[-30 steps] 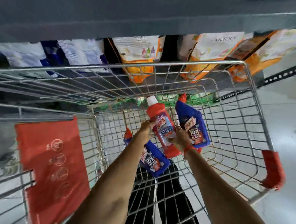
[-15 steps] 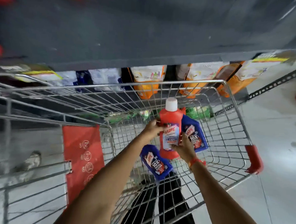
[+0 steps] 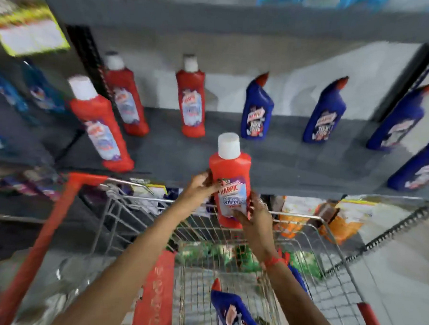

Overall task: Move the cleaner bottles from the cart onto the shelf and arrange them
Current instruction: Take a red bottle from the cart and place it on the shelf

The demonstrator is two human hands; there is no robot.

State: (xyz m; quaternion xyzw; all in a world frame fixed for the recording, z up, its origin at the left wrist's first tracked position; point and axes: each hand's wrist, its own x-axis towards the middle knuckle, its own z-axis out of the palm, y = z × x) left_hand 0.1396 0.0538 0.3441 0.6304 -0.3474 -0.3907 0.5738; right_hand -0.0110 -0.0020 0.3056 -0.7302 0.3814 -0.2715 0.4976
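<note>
A red cleaner bottle [image 3: 230, 173] with a white cap is upright in the air, just in front of the grey shelf [image 3: 283, 166]. My left hand [image 3: 202, 189] grips its left side and my right hand [image 3: 255, 216] holds its lower right. Three red bottles stand on the shelf at the left [image 3: 101, 124] and back [image 3: 192, 99]. Several blue bottles [image 3: 257, 107] stand to the right. Below, a blue bottle [image 3: 235, 315] lies in the wire cart [image 3: 328, 255], and another blue one [image 3: 299, 278] shows partly behind my right wrist.
The cart has a red handle [image 3: 56, 228] at the left and a red flap [image 3: 156, 296] inside. Orange and white pouches [image 3: 339, 218] fill the shelf below. Black uprights [image 3: 89, 64] frame the bay. An upper shelf [image 3: 240, 19] overhangs.
Both hands have lifted the red bottle out of the cart and up to the shelf's front edge. My view has tilted up, so the shelf with its bottles now shows.
</note>
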